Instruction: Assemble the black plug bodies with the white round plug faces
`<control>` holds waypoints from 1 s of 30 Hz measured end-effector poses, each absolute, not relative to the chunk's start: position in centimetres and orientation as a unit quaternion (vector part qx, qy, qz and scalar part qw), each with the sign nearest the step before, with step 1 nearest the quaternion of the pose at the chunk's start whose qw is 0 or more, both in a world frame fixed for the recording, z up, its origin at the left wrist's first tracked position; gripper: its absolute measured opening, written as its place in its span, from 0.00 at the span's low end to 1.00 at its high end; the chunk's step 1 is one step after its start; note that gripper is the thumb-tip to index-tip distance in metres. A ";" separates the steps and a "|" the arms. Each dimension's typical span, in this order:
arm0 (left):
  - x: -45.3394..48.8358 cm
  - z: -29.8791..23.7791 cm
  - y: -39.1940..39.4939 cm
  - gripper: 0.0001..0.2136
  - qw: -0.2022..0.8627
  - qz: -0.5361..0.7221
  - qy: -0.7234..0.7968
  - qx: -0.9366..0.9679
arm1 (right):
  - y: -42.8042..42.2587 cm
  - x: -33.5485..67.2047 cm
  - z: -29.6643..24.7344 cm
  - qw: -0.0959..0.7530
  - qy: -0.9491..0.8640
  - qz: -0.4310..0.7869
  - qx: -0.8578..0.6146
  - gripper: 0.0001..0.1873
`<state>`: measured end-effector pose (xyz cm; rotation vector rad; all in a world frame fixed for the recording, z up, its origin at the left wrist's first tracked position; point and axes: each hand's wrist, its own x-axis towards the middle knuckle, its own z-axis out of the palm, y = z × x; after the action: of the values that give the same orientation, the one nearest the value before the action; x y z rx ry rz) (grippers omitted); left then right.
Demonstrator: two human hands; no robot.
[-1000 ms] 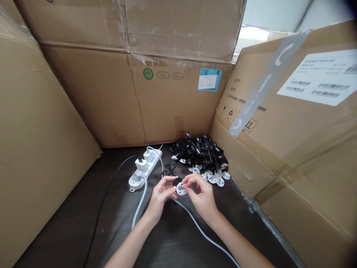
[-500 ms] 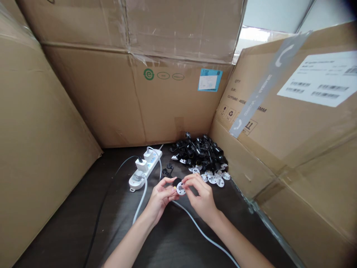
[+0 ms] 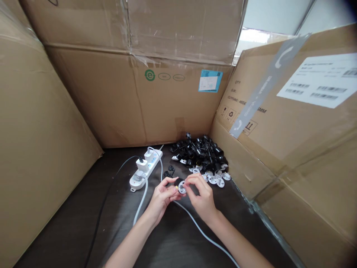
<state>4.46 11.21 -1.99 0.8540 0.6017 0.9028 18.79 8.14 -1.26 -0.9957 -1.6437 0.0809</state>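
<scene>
Both hands work together just in front of the pile. My left hand (image 3: 163, 197) pinches a black lamp socket (image 3: 177, 182) between thumb and fingers. My right hand (image 3: 202, 194) has its fingertips on a white round plastic base (image 3: 182, 188), which sits against the socket's front. The fingers hide part of both pieces, so I cannot tell whether they are joined. Beyond my hands lies a heap of black lamp sockets (image 3: 200, 153), with loose white round bases (image 3: 213, 179) along its near edge.
A white power strip (image 3: 146, 167) with plugs in it lies to the left, and a grey cable (image 3: 141, 204) runs past my hands. A black cord (image 3: 103, 212) crosses the dark surface (image 3: 83, 223). Cardboard box walls (image 3: 92, 104) stand at the left, back and right.
My fingers have drawn closer around the socket and white base, which now sit more tightly together. The head view has shifted slightly.
</scene>
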 end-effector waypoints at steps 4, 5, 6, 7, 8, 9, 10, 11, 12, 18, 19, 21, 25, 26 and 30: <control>4.4 -1.9 11.1 0.18 0.765 0.412 0.294 0.398 | 8.3 19.0 -1.6 0.559 -0.690 0.059 -0.456 0.02; 4.4 -1.9 11.1 0.18 0.760 0.411 0.300 0.405 | 8.4 19.1 -1.8 0.554 -0.688 0.066 -0.464 0.01; 4.4 -1.9 11.2 0.19 0.753 0.411 0.303 0.416 | 8.5 19.2 -1.9 0.550 -0.684 0.075 -0.473 0.00; 4.5 -2.0 11.2 0.19 0.746 0.410 0.304 0.428 | 8.6 19.2 -2.1 0.549 -0.678 0.087 -0.481 0.01; 4.6 -2.1 11.2 0.20 0.738 0.411 0.302 0.443 | 8.7 19.3 -2.2 0.549 -0.669 0.102 -0.490 0.03; 4.7 -2.2 11.2 0.22 0.729 0.413 0.298 0.457 | 8.8 19.4 -2.3 0.549 -0.660 0.121 -0.499 0.06; 4.8 -2.4 11.1 0.23 0.721 0.415 0.291 0.471 | 8.8 19.4 -2.4 0.548 -0.651 0.141 -0.506 0.08; 4.9 -2.6 11.1 0.24 0.713 0.419 0.285 0.484 | 8.8 19.4 -2.4 0.545 -0.644 0.160 -0.512 0.09; 5.0 -2.7 11.1 0.25 0.704 0.424 0.281 0.496 | 8.8 19.3 -2.4 0.542 -0.641 0.175 -0.515 0.10; 5.5 -2.9 10.7 0.20 0.681 0.432 0.273 0.525 | 8.5 18.8 -2.1 0.527 -0.633 0.247 -0.512 0.09; 5.5 -2.8 10.7 0.20 0.677 0.431 0.272 0.531 | 8.5 18.8 -2.1 0.530 -0.622 0.266 -0.511 0.10; 5.4 -2.6 10.8 0.20 0.668 0.432 0.274 0.541 | 8.6 18.8 -2.1 0.540 -0.599 0.307 -0.506 0.11; 5.3 -2.0 10.8 0.23 0.661 0.437 0.298 0.533 | 8.8 19.1 -1.8 0.562 -0.563 0.391 -0.464 0.13; 5.2 -1.9 10.8 0.24 0.662 0.438 0.302 0.528 | 8.9 19.2 -1.7 0.563 -0.557 0.413 -0.451 0.13; 5.1 -1.8 10.7 0.26 0.667 0.449 0.301 0.514 | 8.9 19.5 -1.2 0.551 -0.531 0.499 -0.407 0.17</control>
<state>5.14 10.74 -1.82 1.1590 0.6789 1.0127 19.45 8.92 -1.23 -0.9629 -1.2577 1.1807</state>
